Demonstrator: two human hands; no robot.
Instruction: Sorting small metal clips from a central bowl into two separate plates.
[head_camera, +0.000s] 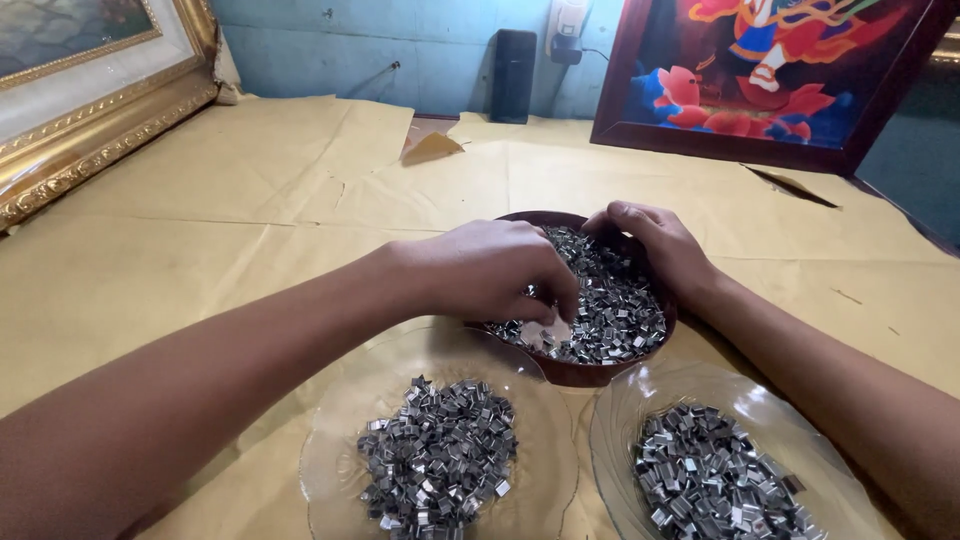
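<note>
Bowl (590, 372): dark brown. Metal clips (610, 300): shiny silver. Two plates (345, 430): clear glass. Table cover (250, 230): plain tan. Picture frame (90, 130): ornate gold.

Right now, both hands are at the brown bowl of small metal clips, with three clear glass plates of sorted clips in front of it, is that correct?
Not quite: the head view shows two glass plates, not three. Both the left hand and right hand are at the brown bowl of metal clips.

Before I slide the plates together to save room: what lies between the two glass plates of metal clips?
In the head view, the brown bowl's near rim dips between the left glass plate and right glass plate; below it, only a narrow strip of tan paper.
</note>
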